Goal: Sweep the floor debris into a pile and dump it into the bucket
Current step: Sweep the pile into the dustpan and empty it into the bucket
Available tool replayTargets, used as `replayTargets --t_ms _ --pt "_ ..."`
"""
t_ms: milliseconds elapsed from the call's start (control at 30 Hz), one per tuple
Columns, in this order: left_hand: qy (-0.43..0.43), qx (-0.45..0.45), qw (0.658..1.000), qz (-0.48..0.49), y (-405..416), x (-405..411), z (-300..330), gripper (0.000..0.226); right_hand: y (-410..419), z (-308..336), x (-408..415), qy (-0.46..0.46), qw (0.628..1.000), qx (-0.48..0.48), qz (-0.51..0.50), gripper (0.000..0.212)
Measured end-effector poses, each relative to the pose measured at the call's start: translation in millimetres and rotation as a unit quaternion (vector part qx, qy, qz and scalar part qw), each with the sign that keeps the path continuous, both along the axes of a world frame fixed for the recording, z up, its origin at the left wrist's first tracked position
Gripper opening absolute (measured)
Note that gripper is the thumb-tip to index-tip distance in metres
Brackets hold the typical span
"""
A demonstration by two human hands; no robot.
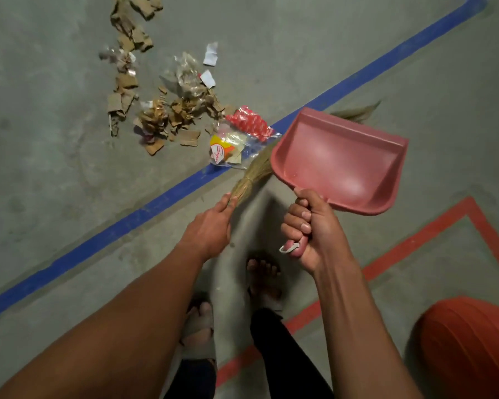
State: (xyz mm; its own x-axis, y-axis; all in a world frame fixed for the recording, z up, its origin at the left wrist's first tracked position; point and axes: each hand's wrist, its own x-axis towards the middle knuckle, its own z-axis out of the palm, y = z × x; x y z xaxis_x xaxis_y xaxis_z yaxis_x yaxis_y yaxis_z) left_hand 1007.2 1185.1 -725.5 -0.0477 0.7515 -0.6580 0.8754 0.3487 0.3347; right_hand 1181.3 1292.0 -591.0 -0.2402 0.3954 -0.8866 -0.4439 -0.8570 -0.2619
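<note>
Grey concrete floor (271, 38) with a blue tape line (144, 208) running diagonally and a red one (409, 243) at 4 o'clock. The debris (167, 108), cardboard scraps and plastic wrappers, sits scattered at 11 o'clock. Left hand (211, 226) grips a straw broom (251, 177), right hand (308, 228) is wrapped round the handle of a pink dustpan (343, 159) held off the floor. Orange bucket (470, 344) at 5 o'clock.
</note>
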Motion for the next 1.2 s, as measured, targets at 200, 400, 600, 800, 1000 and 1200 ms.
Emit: replayTargets --t_ms 200,400,600,800,1000,1200 --pt "0.07 0.022 0.991 0.109 -21 -64 -3 0.071 12 2 -33 -0.002 0.997 0.017 0.082 0.036" --pt "0.051 0.112 0.98 0.154 -36 -80 27 0.07 3 8 -58 -0.023 0.988 0.044 0.147 0.035" --pt "0.014 0.107 0.987 0.122 -80 -55 31 0.071 -25 7 -60 -0.041 0.975 0.065 0.208 0.034" --pt "0.056 0.024 0.994 0.096 -115 -97 4 0.07 -45 1 -67 -0.048 0.971 0.073 0.221 0.036" --pt "0.059 0.085 0.99 0.1 -113 -158 33 0.067 -63 8 -90 -0.072 0.966 0.09 0.233 0.036" --pt "-0.016 0.151 0.982 0.113 -125 -183 86 0.063 -88 29 -118 -0.104 0.963 0.103 0.227 0.036"
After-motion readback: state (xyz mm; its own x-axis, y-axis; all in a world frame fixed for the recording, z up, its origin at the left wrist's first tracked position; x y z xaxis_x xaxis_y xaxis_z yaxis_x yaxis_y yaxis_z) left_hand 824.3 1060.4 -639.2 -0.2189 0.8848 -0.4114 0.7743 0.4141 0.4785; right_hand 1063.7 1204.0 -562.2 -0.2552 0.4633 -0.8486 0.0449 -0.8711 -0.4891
